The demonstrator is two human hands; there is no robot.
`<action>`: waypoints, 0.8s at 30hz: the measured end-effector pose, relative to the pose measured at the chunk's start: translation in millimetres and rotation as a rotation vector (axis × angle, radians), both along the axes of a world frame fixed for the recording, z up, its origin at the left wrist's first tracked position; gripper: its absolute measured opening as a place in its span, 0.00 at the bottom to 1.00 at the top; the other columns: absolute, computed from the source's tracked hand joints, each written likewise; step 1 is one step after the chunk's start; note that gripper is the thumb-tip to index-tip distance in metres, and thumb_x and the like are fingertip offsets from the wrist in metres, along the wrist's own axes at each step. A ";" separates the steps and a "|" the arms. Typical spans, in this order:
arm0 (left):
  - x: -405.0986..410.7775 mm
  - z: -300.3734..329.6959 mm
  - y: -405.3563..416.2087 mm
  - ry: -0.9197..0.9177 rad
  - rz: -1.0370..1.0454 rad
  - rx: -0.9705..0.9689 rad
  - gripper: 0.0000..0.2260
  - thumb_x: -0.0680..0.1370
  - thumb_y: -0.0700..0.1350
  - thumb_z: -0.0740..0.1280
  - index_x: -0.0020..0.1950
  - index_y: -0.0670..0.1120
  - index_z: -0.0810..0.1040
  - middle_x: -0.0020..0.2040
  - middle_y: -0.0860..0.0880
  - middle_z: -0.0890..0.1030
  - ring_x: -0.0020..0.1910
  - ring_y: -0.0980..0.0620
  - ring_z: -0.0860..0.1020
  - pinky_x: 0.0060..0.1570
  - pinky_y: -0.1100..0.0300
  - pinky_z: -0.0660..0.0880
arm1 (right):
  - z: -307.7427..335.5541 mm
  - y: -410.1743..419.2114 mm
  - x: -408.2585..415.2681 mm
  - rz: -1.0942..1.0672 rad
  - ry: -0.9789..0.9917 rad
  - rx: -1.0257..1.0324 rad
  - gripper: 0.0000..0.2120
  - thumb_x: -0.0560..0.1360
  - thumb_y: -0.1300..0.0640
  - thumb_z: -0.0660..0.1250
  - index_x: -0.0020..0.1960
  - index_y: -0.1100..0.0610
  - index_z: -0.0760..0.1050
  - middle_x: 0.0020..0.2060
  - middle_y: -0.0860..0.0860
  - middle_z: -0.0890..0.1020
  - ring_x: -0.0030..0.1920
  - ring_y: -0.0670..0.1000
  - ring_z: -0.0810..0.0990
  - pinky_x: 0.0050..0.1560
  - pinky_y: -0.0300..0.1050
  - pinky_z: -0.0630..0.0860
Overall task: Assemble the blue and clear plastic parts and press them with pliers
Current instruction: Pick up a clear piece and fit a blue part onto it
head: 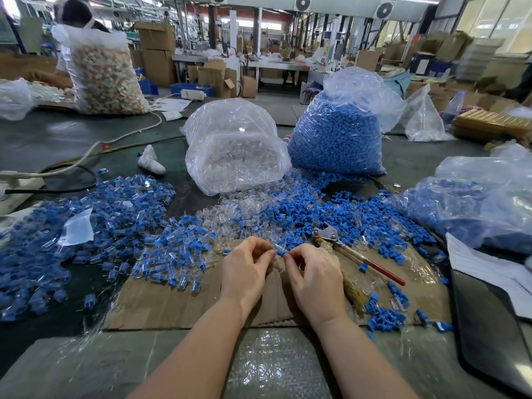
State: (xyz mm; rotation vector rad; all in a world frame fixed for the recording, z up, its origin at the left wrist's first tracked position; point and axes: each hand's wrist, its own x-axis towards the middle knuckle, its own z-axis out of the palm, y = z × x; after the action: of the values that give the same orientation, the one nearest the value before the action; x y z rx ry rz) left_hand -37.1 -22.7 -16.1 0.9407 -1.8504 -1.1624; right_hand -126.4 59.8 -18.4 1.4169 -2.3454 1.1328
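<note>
Fingers of the left hand and right hand curl together, pinching a small blue plastic part and a clear piece between them above the flat brown cardboard sheet. Right of the cardboard's middle lie red-handled metal pliers. Beyond the cardboard stand a clear-parts bag and a blue-parts bag.
</note>
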 end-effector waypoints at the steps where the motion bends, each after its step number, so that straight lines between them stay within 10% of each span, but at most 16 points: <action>1: 0.1 -0.1 -0.3 -0.003 -0.008 0.002 0.10 0.75 0.39 0.69 0.39 0.54 0.76 0.38 0.53 0.80 0.39 0.56 0.78 0.40 0.68 0.76 | -0.4 -0.2 0.0 0.004 0.005 0.012 0.06 0.74 0.56 0.68 0.39 0.55 0.76 0.35 0.49 0.79 0.39 0.53 0.76 0.46 0.49 0.66; 24: 1.3 -0.7 -0.4 0.058 -0.125 0.061 0.06 0.74 0.38 0.69 0.43 0.49 0.79 0.38 0.51 0.81 0.34 0.62 0.78 0.37 0.69 0.75 | -1.6 0.0 -0.7 0.010 0.086 -0.022 0.02 0.72 0.57 0.70 0.40 0.54 0.78 0.35 0.48 0.81 0.39 0.53 0.78 0.43 0.46 0.65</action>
State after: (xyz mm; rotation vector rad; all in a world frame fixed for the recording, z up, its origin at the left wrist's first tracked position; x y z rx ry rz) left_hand -35.8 -23.1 -16.8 0.8248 -1.8583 -1.3147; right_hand -127.1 59.8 -20.0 1.4419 -2.2634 1.0746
